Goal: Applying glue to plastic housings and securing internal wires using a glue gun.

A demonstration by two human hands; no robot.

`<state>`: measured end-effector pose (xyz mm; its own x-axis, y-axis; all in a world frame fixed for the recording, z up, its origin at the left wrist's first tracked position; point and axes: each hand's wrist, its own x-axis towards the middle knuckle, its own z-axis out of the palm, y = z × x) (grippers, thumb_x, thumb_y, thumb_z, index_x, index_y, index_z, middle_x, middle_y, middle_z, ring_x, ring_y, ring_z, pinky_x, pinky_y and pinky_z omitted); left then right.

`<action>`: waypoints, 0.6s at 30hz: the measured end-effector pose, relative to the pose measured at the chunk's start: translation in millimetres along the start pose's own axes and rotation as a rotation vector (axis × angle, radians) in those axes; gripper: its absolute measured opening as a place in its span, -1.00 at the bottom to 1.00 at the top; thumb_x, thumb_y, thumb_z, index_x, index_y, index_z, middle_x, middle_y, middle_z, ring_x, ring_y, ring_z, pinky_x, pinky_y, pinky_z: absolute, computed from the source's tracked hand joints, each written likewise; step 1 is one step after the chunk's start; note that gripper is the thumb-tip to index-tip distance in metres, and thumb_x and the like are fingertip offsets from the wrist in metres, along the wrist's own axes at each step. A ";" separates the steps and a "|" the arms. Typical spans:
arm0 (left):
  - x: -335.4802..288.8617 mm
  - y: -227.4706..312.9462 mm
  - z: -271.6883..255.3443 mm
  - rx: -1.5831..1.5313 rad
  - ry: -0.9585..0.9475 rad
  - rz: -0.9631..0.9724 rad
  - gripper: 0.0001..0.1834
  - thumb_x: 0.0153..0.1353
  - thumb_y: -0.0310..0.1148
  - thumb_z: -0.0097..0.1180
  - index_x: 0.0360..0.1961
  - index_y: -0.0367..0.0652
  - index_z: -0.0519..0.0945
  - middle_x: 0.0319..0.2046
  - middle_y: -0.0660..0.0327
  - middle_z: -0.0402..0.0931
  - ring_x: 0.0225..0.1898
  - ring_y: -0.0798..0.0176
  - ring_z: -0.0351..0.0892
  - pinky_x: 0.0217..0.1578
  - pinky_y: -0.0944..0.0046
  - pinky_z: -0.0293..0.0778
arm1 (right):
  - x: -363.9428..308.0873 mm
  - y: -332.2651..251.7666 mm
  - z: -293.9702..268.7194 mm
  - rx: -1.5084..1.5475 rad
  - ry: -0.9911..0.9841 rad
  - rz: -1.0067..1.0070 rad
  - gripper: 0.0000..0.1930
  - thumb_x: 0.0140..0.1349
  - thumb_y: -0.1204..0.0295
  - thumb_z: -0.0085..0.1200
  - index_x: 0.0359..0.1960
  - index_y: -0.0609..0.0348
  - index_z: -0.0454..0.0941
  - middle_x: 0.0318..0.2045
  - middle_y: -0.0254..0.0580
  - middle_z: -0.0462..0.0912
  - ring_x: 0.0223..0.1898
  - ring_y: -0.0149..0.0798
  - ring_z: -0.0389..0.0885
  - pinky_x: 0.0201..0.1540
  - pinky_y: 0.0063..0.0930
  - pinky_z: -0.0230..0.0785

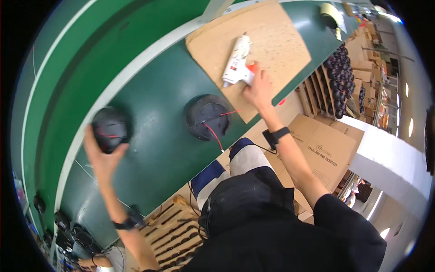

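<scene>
The left hand [102, 156] reaches out with fingers curled up around the underside of a round black speaker part [110, 128], cupping it against the green surface [154, 149]; a thin red wire crosses that part's face. The right hand [259, 88] is closed on the handle of a white glue gun [236, 61] with an orange trigger, the gun's body lying along a bare brown board [272, 36] just beyond the fingers. Both wrists carry dark bands.

Between the hands, nearer the right one, a second round black speaker part [207, 117] rests on the surface, touching the board's near corner, with a red wire [215, 136] trailing from it toward the person.

Beyond the right hand, past the board's far edge, a roll of pale tape [330, 12] sits on the surface. To the right of that hand, below the surface's edge, brown slotted dividers [315, 95] hold rows of dark round pieces [340, 77]. Just beside the right forearm lies a flat brown cardboard box [324, 147], rectangular, with a small dark printed mark and lines of dark lettering on its face. Further off, stacked brown cartons [369, 50] fill the background.

Below the left forearm, a wooden pallet [174, 231] lies on the floor, and more dark round parts [72, 231] cluster at the surface's left end.
</scene>
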<state>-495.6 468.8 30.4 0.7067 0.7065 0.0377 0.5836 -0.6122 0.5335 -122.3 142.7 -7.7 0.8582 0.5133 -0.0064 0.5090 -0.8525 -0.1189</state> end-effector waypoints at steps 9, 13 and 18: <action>-67.4 132.2 37.4 -0.228 -0.251 -0.312 0.20 -0.24 -0.31 0.49 0.43 -0.31 0.04 0.36 -0.19 0.11 0.40 -0.21 0.11 0.36 0.00 0.12 | -5.5 28.9 -40.2 1.119 -0.244 0.314 -0.51 0.27 0.37 0.11 0.22 0.13 0.30 -0.55 -0.30 0.44 -0.59 -0.41 0.37 -0.50 -0.48 0.25; -41.2 85.4 -1.4 -0.093 -0.256 -0.093 -0.42 -0.17 -0.56 0.32 0.02 -0.25 0.61 -0.08 0.00 0.49 -0.04 0.05 0.52 0.01 0.14 0.41 | -47.8 -0.7 -85.9 1.703 -0.470 0.205 -0.58 0.30 0.31 0.07 0.15 -0.02 0.26 -0.53 -0.42 0.25 -0.59 -0.49 0.19 -0.60 -0.65 0.07; 3.9 77.8 28.0 -0.068 -0.297 0.214 -0.64 -0.18 -0.61 0.29 -0.25 -0.19 0.67 -0.37 0.17 0.48 -0.36 0.22 0.47 -0.35 0.27 0.38 | -65.3 -11.9 -102.1 1.657 -0.638 0.119 -0.59 0.23 0.23 0.15 0.07 0.01 0.36 -0.34 -0.12 0.42 -0.32 -0.22 0.45 -0.50 -0.41 0.51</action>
<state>-436.2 414.0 48.4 0.9010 0.4251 -0.0867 0.3890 -0.7032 0.5951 -177.6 109.3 95.5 0.5200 0.7610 -0.3879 -0.4870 -0.1089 -0.8666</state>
